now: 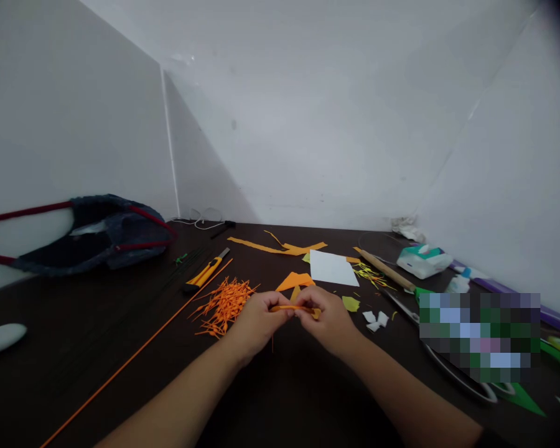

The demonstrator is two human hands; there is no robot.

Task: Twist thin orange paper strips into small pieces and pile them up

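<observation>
My left hand [261,317] and my right hand [324,318] meet low in the middle of the view, both closed in a pinch. Between their fingertips lies a thin orange paper strip [284,307], gripped from both sides. Just left of my left hand is a loose pile of small orange twisted paper pieces [226,302]. Beyond my fingers lies a cut piece of orange paper [295,281], with a white paper sheet [333,267] to its right. Yellow paper scraps [351,303] and white scraps [376,320] lie beside my right hand.
A yellow utility knife [208,274] and a long orange stick [135,359] lie left. Farther left are a denim bag [135,239] and a white oval object [2,340]. Scissors [483,391], a wooden-handled tool [385,269] and a tissue pack [424,261] lie right. Walls enclose the dark table.
</observation>
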